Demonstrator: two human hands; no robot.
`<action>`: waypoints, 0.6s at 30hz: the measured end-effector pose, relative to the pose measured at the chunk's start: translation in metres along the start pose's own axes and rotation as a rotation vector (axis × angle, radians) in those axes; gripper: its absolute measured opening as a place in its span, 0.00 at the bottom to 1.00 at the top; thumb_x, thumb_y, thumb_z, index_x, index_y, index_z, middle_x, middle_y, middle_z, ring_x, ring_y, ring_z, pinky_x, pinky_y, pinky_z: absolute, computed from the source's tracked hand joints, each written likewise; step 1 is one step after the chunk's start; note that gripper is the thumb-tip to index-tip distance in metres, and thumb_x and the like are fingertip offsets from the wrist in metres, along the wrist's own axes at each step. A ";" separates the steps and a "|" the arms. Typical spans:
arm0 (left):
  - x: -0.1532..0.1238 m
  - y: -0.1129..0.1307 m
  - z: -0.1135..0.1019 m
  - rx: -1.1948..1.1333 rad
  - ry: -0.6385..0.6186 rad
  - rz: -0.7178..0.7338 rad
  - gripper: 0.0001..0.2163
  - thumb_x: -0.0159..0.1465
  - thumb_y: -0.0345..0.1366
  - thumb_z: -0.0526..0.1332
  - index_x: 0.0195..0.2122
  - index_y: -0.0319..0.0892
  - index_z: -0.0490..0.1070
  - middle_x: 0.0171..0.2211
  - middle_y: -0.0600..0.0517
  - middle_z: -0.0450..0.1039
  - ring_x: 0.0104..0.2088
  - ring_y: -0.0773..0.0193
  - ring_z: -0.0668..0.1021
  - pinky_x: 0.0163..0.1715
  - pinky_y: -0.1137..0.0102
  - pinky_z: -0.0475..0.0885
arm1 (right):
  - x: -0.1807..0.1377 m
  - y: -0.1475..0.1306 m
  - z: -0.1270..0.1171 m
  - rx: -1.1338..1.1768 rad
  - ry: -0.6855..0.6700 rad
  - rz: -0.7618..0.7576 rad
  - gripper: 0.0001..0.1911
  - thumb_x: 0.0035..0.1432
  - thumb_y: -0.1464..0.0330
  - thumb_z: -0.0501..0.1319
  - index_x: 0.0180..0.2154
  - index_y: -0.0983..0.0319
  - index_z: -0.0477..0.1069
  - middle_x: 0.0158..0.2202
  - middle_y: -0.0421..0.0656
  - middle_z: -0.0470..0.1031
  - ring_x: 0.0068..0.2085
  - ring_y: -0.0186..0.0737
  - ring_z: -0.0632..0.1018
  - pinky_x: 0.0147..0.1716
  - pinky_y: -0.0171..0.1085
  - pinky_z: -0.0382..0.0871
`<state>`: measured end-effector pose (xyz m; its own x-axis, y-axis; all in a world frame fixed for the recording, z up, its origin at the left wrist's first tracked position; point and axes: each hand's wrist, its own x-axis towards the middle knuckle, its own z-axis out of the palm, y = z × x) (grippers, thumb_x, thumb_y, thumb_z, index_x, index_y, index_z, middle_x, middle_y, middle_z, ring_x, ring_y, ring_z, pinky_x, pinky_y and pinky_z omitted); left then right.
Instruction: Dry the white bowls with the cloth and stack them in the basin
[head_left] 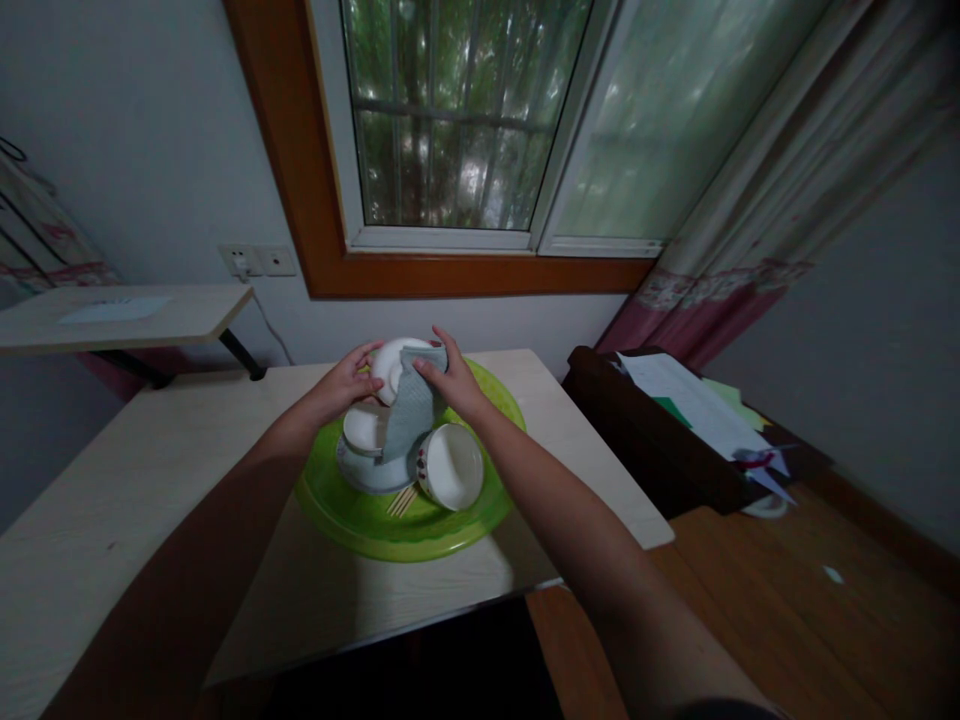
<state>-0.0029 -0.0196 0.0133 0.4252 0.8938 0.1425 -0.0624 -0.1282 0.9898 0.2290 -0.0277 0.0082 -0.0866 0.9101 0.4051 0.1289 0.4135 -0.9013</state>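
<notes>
My left hand (pixel 349 383) is closed on the left side of a white bowl (pixel 388 366), held tilted above a green basin (pixel 405 545). A grey-green cloth (pixel 411 405) hangs from my right hand (pixel 452 378), which presses it against the bowl's right side. Below, a second white bowl (pixel 366 428) rests on a white plate (pixel 371 476) with a patterned rim, partly hidden by the cloth. Another bowl (pixel 454 468), with a red pattern outside, lies on its side at the right. Several chopsticks (pixel 403 500) poke out between plate and bowl.
The basin stands on a pale wooden table (pixel 150 480). A small raised shelf (pixel 180 300) is at the left, by a wall socket (pixel 259 261). Behind is a window (pixel 465 130); to the right, a dark brown box (pixel 637 430) bears papers (pixel 690 400).
</notes>
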 end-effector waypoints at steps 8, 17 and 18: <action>0.000 -0.006 -0.007 -0.067 0.054 0.045 0.36 0.54 0.37 0.73 0.61 0.50 0.56 0.51 0.47 0.68 0.38 0.63 0.79 0.30 0.68 0.80 | -0.003 -0.007 -0.017 0.109 -0.267 0.029 0.62 0.49 0.57 0.73 0.74 0.56 0.37 0.68 0.50 0.59 0.63 0.51 0.69 0.67 0.51 0.60; 0.003 -0.010 -0.003 -0.080 0.017 0.034 0.34 0.51 0.36 0.75 0.52 0.49 0.54 0.45 0.52 0.69 0.32 0.65 0.80 0.27 0.69 0.80 | -0.003 0.007 0.001 -0.190 -0.081 -0.045 0.66 0.38 0.54 0.79 0.72 0.55 0.46 0.69 0.52 0.56 0.67 0.56 0.63 0.68 0.54 0.55; 0.003 -0.011 -0.003 -0.083 0.014 0.041 0.34 0.51 0.36 0.75 0.51 0.49 0.54 0.44 0.52 0.69 0.33 0.65 0.80 0.26 0.69 0.80 | -0.003 0.007 0.004 -0.201 -0.050 -0.054 0.65 0.39 0.53 0.78 0.72 0.55 0.47 0.68 0.53 0.57 0.66 0.56 0.63 0.68 0.54 0.56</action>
<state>-0.0039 -0.0140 0.0032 0.4081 0.8946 0.1822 -0.1539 -0.1293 0.9796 0.2263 -0.0273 0.0003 -0.1467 0.8861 0.4397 0.3168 0.4632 -0.8277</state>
